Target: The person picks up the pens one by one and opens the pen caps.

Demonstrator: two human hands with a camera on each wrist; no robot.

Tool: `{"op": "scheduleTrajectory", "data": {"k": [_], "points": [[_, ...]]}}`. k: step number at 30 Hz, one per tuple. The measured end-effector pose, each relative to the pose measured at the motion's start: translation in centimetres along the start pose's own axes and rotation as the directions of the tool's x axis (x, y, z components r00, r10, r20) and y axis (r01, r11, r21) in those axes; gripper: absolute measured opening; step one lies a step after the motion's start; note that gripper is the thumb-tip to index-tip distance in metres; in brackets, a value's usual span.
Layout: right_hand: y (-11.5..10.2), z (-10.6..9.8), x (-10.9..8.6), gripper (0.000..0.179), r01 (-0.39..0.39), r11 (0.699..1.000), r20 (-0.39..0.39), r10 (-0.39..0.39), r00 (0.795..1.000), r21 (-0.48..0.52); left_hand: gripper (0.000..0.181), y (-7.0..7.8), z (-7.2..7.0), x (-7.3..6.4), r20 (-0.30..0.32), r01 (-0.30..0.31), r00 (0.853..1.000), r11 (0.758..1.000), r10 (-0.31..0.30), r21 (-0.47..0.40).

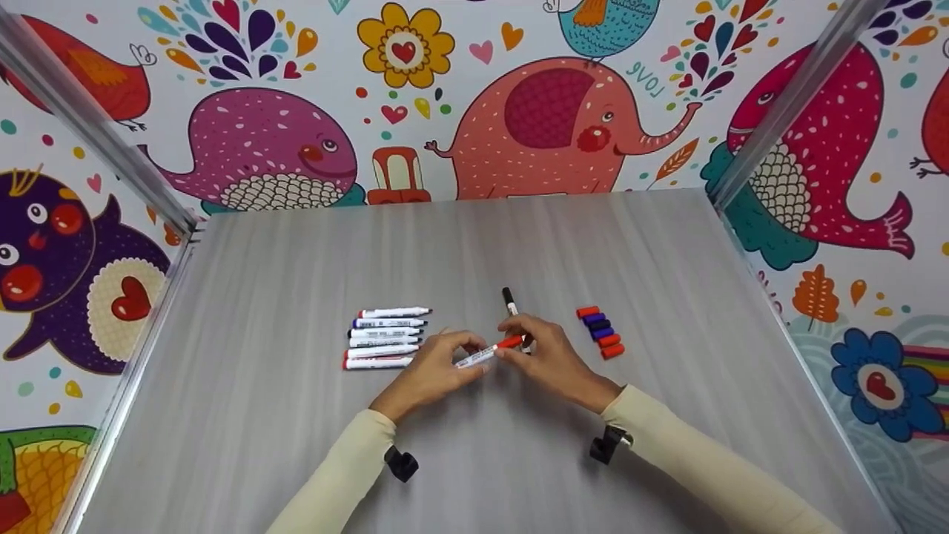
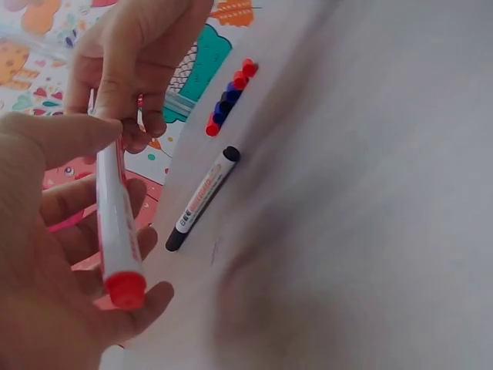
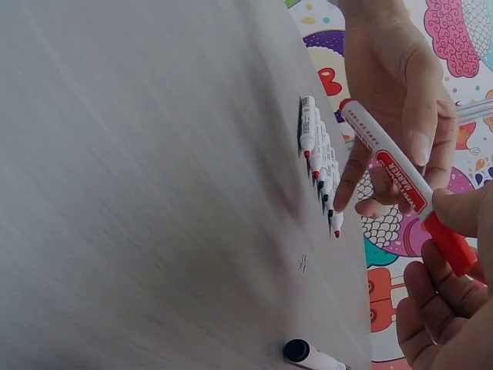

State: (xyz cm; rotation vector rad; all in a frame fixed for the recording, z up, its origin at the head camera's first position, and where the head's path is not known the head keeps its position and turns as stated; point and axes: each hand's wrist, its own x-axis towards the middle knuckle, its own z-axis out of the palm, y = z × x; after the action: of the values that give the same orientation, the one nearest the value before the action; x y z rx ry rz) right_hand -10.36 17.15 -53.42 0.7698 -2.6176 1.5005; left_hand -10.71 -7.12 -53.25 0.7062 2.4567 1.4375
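Observation:
A white marker with a red cap (image 1: 478, 357) is held between the two hands, tilted above the table. My right hand (image 1: 545, 356) pinches it at the red cap (image 3: 451, 245), thumb on one side and fingers on the other. Around the white barrel (image 2: 115, 208), my left hand (image 1: 441, 363) has its thumb and fingers spread apart, not closed on it. The left thumb lies close to the barrel in the left wrist view. Just beyond the hands, a black-capped marker (image 2: 204, 199) lies on the table; the right hand partly hides it in the head view.
Several uncapped white markers (image 1: 385, 343) lie in a row left of the hands, tips facing right. To the right, several loose red, blue and black caps (image 1: 600, 331) form a slanted line. The grey table (image 1: 296, 259) is bordered by cartoon-printed walls (image 1: 415, 148).

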Motion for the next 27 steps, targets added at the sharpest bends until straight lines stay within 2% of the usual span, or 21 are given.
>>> {"op": "scheduleTrajectory", "data": {"k": [2, 4, 6, 9, 11, 13, 15, 19, 21, 22, 24, 27], "points": [[0.12, 0.04, -0.07, 0.026, 0.015, 1.0, -0.004, -0.016, 1.0, -0.01, 0.023, 0.22, 0.06, 0.09, -0.007, -0.025, 1.0, 0.995, 0.026, 0.093], [0.26, 0.06, -0.12, 0.019, 0.02, 1.0, 0.003, -0.02, 1.0, -0.013, 0.024, 0.29, 0.17, 0.16, -0.014, -0.069, 0.997, 0.98, 0.073, 0.187], [0.36, 0.07, -0.15, 0.014, 0.011, 1.0, 0.016, -0.011, 1.0, -0.002, 0.025, 0.33, 0.26, 0.22, -0.027, -0.125, 0.99, 0.955, 0.137, 0.27], [0.47, 0.03, -0.16, 0.009, -0.026, 0.999, 0.037, 0.025, 0.999, 0.03, 0.026, 0.29, 0.39, 0.23, -0.044, -0.208, 0.969, 0.903, 0.241, 0.376], [0.52, 0.0, -0.15, 0.008, -0.053, 0.997, 0.049, 0.05, 0.998, 0.059, 0.027, 0.29, 0.45, 0.2, -0.047, -0.255, 0.951, 0.861, 0.306, 0.44], [0.55, -0.03, -0.11, 0.009, -0.073, 0.994, 0.061, 0.068, 0.996, 0.081, 0.026, 0.25, 0.55, 0.14, -0.04, -0.295, 0.93, 0.806, 0.366, 0.514], [0.54, -0.05, -0.02, 0.011, -0.092, 0.991, 0.077, 0.084, 0.993, 0.101, 0.023, 0.21, 0.63, 0.1, -0.029, -0.326, 0.905, 0.735, 0.425, 0.594], [0.45, -0.15, 0.22, 0.012, -0.141, 0.981, 0.114, 0.126, 0.986, 0.132, 0.015, 0.15, 0.75, 0.13, 0.002, -0.362, 0.848, 0.577, 0.529, 0.732], [0.35, -0.23, 0.31, 0.011, -0.165, 0.975, 0.127, 0.146, 0.981, 0.149, 0.014, 0.16, 0.76, 0.16, 0.021, -0.372, 0.828, 0.522, 0.56, 0.768], [0.29, -0.27, 0.35, 0.011, -0.174, 0.972, 0.133, 0.154, 0.979, 0.158, 0.015, 0.16, 0.76, 0.18, 0.031, -0.377, 0.822, 0.502, 0.569, 0.779], [0.19, -0.31, 0.4, 0.01, -0.187, 0.966, 0.145, 0.163, 0.976, 0.176, 0.016, 0.26, 0.75, 0.19, 0.051, -0.388, 0.814, 0.477, 0.578, 0.789], [0.04, -0.32, 0.42, 0.011, -0.192, 0.961, 0.162, 0.162, 0.974, 0.197, 0.017, 0.4, 0.75, 0.27, 0.072, -0.403, 0.81, 0.462, 0.582, 0.79]]}}
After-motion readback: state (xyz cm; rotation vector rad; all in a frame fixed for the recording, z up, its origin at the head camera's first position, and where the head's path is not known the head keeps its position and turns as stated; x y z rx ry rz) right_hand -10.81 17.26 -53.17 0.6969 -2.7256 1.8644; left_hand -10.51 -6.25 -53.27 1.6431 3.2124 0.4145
